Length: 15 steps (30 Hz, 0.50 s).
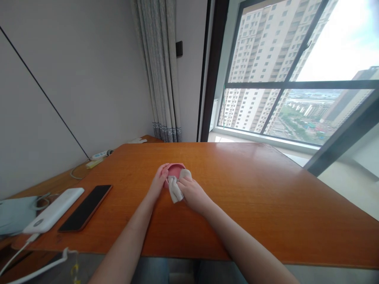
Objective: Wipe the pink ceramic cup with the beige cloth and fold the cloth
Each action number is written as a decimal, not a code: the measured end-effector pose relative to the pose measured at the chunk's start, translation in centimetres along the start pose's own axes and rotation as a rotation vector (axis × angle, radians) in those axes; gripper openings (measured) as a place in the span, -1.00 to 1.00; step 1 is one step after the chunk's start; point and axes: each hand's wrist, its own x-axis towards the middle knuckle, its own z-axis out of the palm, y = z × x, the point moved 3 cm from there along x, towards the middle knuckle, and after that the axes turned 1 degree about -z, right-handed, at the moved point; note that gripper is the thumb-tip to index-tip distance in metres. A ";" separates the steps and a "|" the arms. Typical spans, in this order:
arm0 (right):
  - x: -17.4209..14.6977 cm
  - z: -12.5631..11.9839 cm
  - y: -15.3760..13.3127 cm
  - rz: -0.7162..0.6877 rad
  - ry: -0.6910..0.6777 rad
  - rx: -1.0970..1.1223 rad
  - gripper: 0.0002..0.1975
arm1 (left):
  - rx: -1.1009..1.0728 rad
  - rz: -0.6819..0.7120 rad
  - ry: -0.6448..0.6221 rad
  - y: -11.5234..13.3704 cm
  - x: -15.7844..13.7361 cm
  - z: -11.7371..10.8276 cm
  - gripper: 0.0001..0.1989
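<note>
Near side of the pink dish point(175, 170) is mostly hidden by the white cloth point(175, 192) clutched in the right hand point(192, 192), so can't make out its full shape. Left hand point(160, 178)'s gripping its left side, mid-table point(237, 197). Looks rounded inside, shaded along the far wall.

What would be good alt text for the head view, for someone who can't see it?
A person's left hand holds a pink dish while the right hand holds a white cloth against it, over a wooden table. A smartphone and white power bank lie at left; a window at right shows high-rise buildings.
</note>
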 end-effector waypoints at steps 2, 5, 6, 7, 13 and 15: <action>0.2 0.1 0.0 0.051 0.033 -0.008 -0.87 | -0.015 0.021 0.010 -0.5 -0.2 0.4 -0.52; 0.1 0.6 0.6 0.136 0.084 -0.005 -0.88 | -0.030 0.003 -0.072 -1.1 -0.8 1.4 -0.34; 0.0 0.8 0.9 0.154 0.089 0.001 -0.89 | -0.038 -0.026 -0.074 -1.3 -1.0 1.6 -0.30; -0.1 1.0 1.2 0.161 0.087 0.010 -0.89 | -0.046 -0.059 -0.063 -1.6 -1.2 1.8 -0.30; 0.2 1.5 1.7 0.066 0.020 0.090 -0.87 | -0.049 -0.035 0.033 -0.8 -1.2 1.7 -0.48; 0.3 1.2 1.4 0.038 0.024 0.102 -0.88 | -0.044 -0.010 0.058 0.0 -1.0 1.3 -0.53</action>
